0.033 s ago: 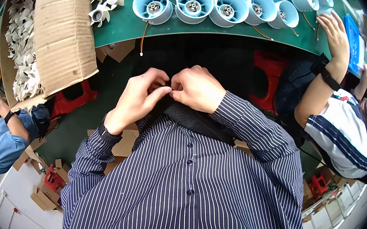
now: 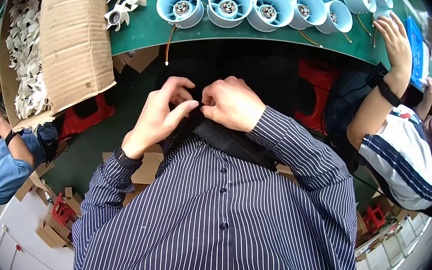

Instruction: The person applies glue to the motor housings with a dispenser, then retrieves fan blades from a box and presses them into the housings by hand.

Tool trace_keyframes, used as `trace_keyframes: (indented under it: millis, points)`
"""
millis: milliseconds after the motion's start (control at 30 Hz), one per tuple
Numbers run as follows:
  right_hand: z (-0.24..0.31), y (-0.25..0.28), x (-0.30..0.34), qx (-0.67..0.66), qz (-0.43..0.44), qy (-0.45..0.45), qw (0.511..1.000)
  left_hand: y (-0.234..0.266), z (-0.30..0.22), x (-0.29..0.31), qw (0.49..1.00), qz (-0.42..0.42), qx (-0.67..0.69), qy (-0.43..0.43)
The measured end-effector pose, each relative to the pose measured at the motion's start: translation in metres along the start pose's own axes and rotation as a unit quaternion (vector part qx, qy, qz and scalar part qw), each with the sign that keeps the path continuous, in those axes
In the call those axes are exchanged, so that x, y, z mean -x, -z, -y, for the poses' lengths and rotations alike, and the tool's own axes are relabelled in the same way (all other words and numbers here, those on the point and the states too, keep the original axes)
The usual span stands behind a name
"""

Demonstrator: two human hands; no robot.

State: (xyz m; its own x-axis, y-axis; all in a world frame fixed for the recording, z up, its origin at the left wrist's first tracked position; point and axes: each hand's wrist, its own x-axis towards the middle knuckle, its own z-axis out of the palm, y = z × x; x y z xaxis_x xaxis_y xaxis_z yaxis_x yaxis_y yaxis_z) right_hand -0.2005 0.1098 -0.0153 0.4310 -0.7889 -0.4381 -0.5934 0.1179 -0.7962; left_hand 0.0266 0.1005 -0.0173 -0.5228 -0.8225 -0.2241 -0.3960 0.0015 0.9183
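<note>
In front of my lap, below the table's near edge, my left hand is held with thumb and forefinger apart, and nothing shows between them. Its thumb tip points at my right hand, whose fingers are curled in a pinch; what they hold, if anything, is hidden against dark cloth. Beyond them, light blue round fan housings with motors in the middle stand in rows on the green table. A thin wire with a white connector hangs from the nearest left one over the edge.
A cardboard box full of white fan blades stands at the left, with loose fan blades beside it. Red stools are under the table. A co-worker's arm reaches onto the table at right; another person sits at left.
My left hand has opened slightly, its thumb and forefinger drawing a little away from my right hand. The right hand has stayed almost in place.
</note>
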Motion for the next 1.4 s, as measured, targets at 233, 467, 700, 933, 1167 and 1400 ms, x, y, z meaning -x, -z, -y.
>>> trace_keyframes:
  millis: [233,467,700,933,1167,1400]
  points:
    - [0.010,0.008,0.012,0.073,-0.035,-0.023,0.996,-0.012,0.019,0.005,0.989,0.123,-0.060,-0.062]
    - [-0.002,0.009,0.093,-0.085,-0.182,-0.102,0.974,-0.010,0.016,0.006,0.978,0.088,-0.107,-0.155]
    - [-0.032,-0.025,0.157,-0.255,-0.247,-0.242,0.903,-0.006,0.013,0.009,0.962,0.109,-0.148,-0.202]
    - [-0.035,-0.021,0.166,-0.297,-0.209,-0.181,0.914,-0.001,0.010,0.005,0.967,0.130,-0.158,-0.154]
    - [-0.021,-0.015,0.166,-0.030,-0.151,-0.054,0.987,-0.031,-0.015,-0.020,0.955,0.134,-0.167,-0.207]
    - [-0.007,-0.040,0.151,0.222,-0.088,-0.126,0.963,-0.049,-0.011,-0.029,0.876,0.251,-0.304,-0.278]
